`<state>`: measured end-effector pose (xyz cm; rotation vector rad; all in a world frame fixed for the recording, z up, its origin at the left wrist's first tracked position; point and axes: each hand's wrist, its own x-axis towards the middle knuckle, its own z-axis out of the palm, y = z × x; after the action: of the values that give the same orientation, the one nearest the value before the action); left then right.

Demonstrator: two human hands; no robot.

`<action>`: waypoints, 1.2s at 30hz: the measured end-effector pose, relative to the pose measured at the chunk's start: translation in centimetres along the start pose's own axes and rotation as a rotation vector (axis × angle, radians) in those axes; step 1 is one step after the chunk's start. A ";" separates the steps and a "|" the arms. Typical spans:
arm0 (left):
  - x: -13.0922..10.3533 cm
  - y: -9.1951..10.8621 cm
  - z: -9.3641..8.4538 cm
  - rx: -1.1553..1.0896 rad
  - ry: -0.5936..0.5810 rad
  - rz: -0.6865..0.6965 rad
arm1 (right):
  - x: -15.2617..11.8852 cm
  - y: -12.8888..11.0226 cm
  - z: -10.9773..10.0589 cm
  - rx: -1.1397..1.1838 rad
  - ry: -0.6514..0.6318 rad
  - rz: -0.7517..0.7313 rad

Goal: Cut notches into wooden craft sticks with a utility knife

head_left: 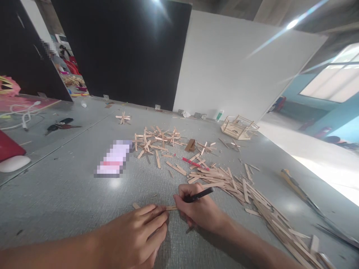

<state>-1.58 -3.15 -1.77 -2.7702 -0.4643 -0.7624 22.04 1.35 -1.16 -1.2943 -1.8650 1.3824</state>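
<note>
- Tabletop (84, 201) is stretching between my left hand (140, 228) and the pixelated phone (114, 158).
- Loose sticks (245, 191) are crowding my right hand's (196, 203) far side; upright boards (238, 63) are bounding the back edge.
- Wooden stick (171, 208), pale and narrow, is lying partly under the left hand, showing a dark mark.
- Right hand is clasping the black pen (206, 192), fingers curled tight; left is pressing the stick, its closure I cannot tell.

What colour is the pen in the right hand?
The pen is black; it shows best in the head view.
</note>
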 end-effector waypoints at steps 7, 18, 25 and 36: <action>0.0 0.0 -0.2 -0.002 0.009 0.009 | -0.1 -0.1 -0.1 -0.003 -0.004 0.004; -0.2 -0.1 0.0 -0.002 -0.031 0.013 | 0.0 0.1 -0.2 0.012 -0.029 -0.029; -0.3 -0.2 0.1 0.001 -0.070 0.023 | 0.1 0.5 0.0 0.045 -0.011 -0.036; -0.4 0.0 0.2 -0.011 -0.043 -0.005 | 0.1 0.4 0.4 0.069 -0.026 -0.010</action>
<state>-1.82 -3.19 -2.21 -2.8013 -0.4763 -0.7092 21.79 1.26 -1.71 -1.2371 -1.8222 1.4521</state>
